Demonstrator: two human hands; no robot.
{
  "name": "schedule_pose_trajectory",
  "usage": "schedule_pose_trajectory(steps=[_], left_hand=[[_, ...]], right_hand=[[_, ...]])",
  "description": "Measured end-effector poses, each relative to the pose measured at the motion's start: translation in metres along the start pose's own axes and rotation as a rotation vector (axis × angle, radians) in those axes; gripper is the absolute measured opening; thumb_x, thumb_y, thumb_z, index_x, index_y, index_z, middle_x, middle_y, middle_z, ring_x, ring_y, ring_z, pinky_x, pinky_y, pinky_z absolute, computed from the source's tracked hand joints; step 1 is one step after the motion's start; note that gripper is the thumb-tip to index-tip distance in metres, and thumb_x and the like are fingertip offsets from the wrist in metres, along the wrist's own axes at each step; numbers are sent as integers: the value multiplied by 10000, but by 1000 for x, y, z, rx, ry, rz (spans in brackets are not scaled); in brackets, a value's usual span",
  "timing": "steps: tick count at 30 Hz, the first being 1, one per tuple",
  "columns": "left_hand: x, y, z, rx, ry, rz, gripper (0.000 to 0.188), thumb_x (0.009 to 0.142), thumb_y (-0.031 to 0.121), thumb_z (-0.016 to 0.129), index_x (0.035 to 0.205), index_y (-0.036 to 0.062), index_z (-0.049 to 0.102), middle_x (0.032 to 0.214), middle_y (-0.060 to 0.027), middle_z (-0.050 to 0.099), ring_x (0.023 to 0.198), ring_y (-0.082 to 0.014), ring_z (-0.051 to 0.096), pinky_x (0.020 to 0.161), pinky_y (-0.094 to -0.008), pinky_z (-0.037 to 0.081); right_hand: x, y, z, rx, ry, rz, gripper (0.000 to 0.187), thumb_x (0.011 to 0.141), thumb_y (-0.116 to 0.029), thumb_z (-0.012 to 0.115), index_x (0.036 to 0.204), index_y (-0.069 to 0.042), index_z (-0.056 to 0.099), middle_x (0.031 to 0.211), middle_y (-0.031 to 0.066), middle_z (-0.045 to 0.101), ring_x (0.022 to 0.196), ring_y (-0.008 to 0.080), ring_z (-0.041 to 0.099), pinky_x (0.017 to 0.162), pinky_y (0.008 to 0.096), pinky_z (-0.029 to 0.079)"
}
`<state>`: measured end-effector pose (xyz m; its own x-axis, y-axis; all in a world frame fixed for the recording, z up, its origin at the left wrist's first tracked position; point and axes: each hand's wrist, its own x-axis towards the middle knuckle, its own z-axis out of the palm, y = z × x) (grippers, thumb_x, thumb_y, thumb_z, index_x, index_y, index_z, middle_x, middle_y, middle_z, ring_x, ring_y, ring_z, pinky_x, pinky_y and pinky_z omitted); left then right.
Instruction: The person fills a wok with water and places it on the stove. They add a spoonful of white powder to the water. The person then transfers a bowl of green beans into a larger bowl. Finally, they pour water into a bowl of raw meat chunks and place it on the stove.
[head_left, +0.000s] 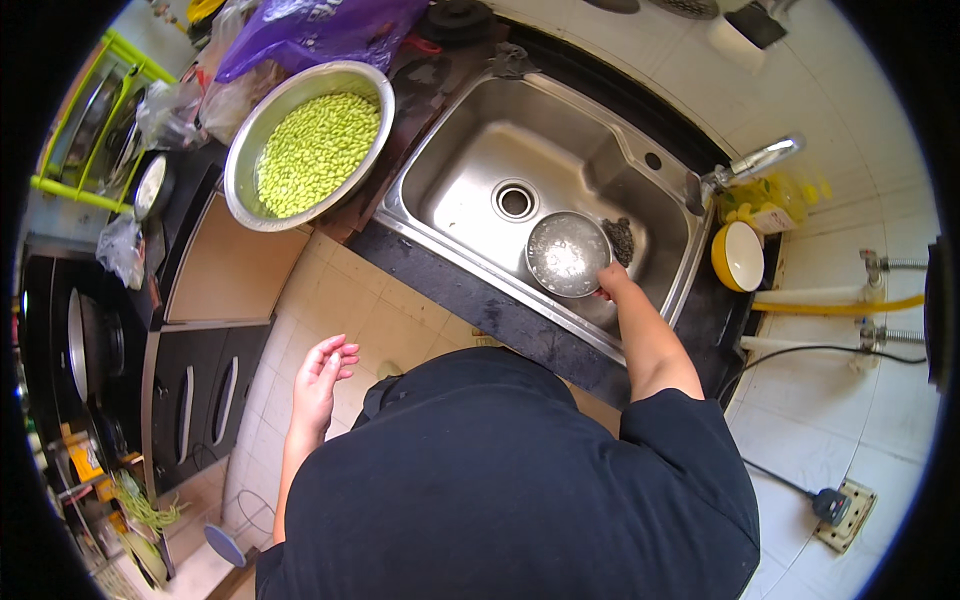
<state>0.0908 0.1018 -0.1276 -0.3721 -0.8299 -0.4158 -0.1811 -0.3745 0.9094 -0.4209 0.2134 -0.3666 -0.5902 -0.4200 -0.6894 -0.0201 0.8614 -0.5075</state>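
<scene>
My right hand (612, 281) reaches into the steel sink (450, 170) and grips the rim of a round metal bowl (567, 252). The bowl lies low in the basin, right of the drain (516, 201), with bright glints on its surface. Beside it, against the right part of the basin, sits a dark scouring pad (620, 240). My left hand (325, 370) hangs in the air over the floor, away from the counter, its fingers loosely stretched with nothing in them. A big steel basin (240, 165) full of light green beans (318, 152) stands on the counter left of the sink.
A faucet (765, 158) rises at the sink's right corner. Near it stand a yellow bowl (742, 257) and a yellow package (770, 205). Purple plastic bags (320, 35) lie behind the bean basin. A green rack (90, 120) and dark cabinets (205, 395) are on the left.
</scene>
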Motion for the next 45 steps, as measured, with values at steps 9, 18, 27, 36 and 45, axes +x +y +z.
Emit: schedule_pose_trajectory(steps=[9,18,27,36,45], left_hand=[[-26,-21,0,-65,122,-75,301,888,147,450,1147,-6,465,1046,-109,567,919,-154,544,762,-255,428],[-33,-33,-32,-120,128,-53,303,886,143,461,1155,4,461,1052,-98,566,926,-149,540,770,-257,426],[-70,-58,-118,-228,140,46,309,897,183,461,1165,30,453,1060,-82,559,950,-141,523,798,-265,406],[-176,-114,-262,-320,492,69,307,901,175,442,1175,37,446,1071,-85,555,948,-143,522,796,-281,403],[-256,-159,-354,-415,859,129,268,900,167,451,1132,37,479,1028,-67,581,912,-138,542,761,-272,422]], right_hand=[[-7,-16,5,272,13,-197,146,783,-91,420,910,-31,458,554,92,503,346,165,452,291,284,353],[-126,-156,-20,336,49,-413,200,719,-53,449,891,-23,547,557,41,508,319,108,376,282,243,287],[-289,-269,34,168,-54,-550,136,686,-87,438,780,-34,521,548,20,450,332,100,332,285,231,249],[-388,-349,200,40,-336,-633,31,691,-91,478,709,-67,485,523,9,425,321,106,354,261,221,251],[-463,-455,390,-59,-581,-807,33,694,-86,485,677,-60,474,532,17,431,329,113,369,259,228,261]])
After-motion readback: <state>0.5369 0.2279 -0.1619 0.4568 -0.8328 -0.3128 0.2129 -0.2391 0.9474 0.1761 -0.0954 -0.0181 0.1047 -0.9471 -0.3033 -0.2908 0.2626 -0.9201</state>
